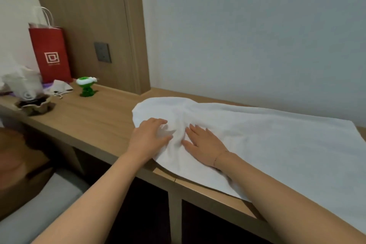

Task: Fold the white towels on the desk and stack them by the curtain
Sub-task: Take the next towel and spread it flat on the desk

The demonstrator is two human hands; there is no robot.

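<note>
Towel status: large white terry towel (257, 140) lies spread over the right half of the light wooden desk (95, 119), its near edge draping slightly past the desk's front edge. Left hand (148, 136) rests on the towel's left end, fingers bent into the cloth; can't tell if it's actually pinching a fold. Right hand (204, 144) is flat, fingers straight, pressing the cloth just beside it. Looks like the smoothing step ahead of a fold; no folded stack visible, curtain not in view. Next move likely needs a grip on the left end's corners, then carry it over toward the right end. Red paper bag (50, 53) and green toy (87, 86) sit at the desk's back-left, well apart.
</note>
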